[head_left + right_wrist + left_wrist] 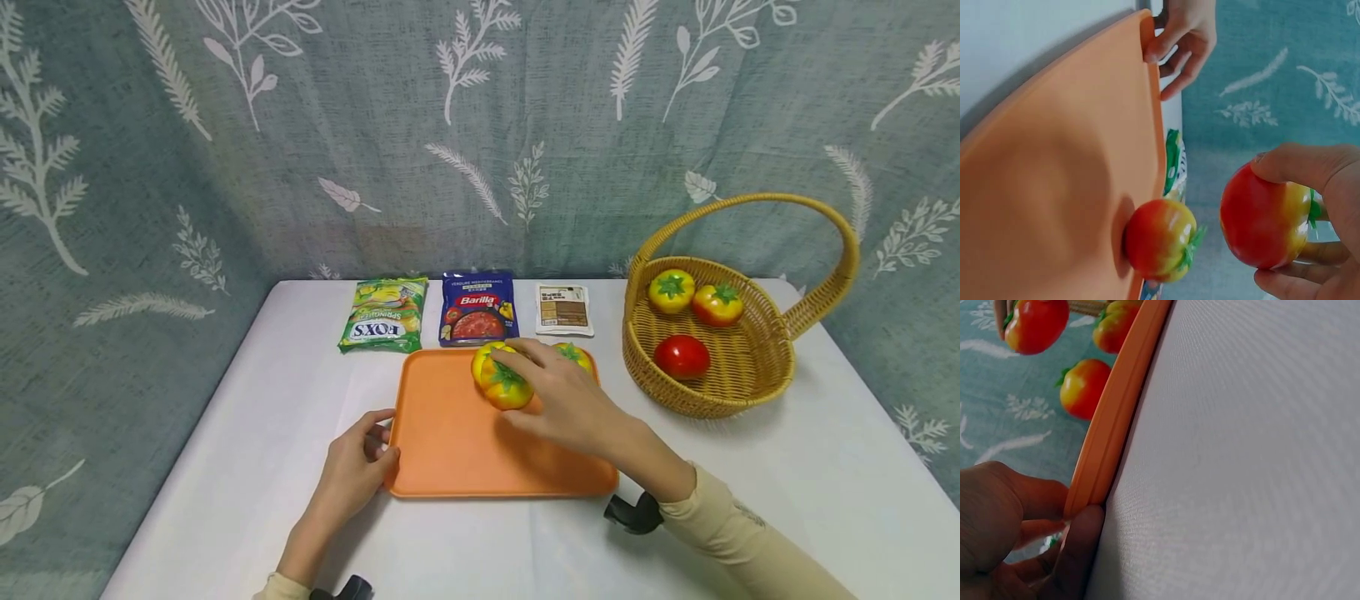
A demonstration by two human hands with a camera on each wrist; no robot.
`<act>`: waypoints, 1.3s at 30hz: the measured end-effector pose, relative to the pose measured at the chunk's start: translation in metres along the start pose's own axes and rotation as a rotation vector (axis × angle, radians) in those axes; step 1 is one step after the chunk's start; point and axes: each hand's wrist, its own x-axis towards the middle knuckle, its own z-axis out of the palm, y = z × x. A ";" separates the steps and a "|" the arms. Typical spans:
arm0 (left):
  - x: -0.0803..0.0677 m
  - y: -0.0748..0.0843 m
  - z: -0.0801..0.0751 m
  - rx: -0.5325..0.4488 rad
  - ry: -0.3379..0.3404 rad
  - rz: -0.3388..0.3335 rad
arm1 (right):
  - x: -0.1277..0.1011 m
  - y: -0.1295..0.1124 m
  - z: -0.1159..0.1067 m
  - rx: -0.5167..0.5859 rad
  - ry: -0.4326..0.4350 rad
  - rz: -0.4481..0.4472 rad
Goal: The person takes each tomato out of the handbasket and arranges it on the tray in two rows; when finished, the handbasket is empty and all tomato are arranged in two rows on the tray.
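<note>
My right hand point(558, 396) grips a red-and-yellow toy tomato point(1260, 219) with green leaves, thumb on one side and fingers on the other. It is held above the orange tray point(450, 442), clear of its surface in the right wrist view. A second tomato point(1159, 240) sits on the tray near its far edge, partly covered by the held one in the head view. Another tomato point(574, 356) lies at the tray's far right corner, half hidden behind my right hand. My left hand point(352, 462) pinches the tray's left rim between thumb and fingers.
A wicker basket point(776, 367) with a tall handle stands right of the tray, holding three tomatoes. Behind the tray lie a green Fox's bag point(386, 312), a blue Barilla pouch point(477, 304) and a small white-and-brown packet point(564, 309). A patterned curtain point(375, 125) hangs behind.
</note>
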 end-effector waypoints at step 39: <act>0.001 0.003 0.000 0.024 0.010 0.001 | 0.055 -0.028 0.049 0.028 -0.134 -0.002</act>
